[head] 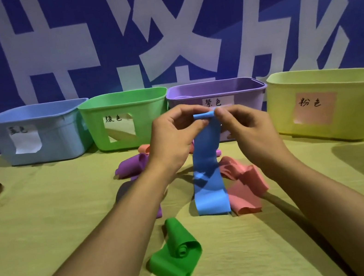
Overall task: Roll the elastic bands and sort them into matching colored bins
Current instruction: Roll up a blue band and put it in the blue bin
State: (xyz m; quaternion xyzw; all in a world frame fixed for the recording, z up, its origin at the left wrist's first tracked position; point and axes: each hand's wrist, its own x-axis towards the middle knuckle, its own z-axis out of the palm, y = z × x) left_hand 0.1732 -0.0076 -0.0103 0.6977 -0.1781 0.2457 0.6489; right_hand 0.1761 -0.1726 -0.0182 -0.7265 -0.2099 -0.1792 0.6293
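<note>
both hands pinch the top of the blue band (207, 172), left hand (172, 137) and right hand (246, 130) closed on the small first curl, held up in front of the purple bin (249, 83). its tail hangs to the table. rolling has just begun; next, i judge, wind the tail up evenly, then carry it to the blue bin (55, 140), far left of purple.

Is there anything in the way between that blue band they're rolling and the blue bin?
Nothing visible. Both hands hold the blue band raised above the table, and the blue bin stands open at far left. The green bin sits between, but the band could pass over or in front of it.
</note>
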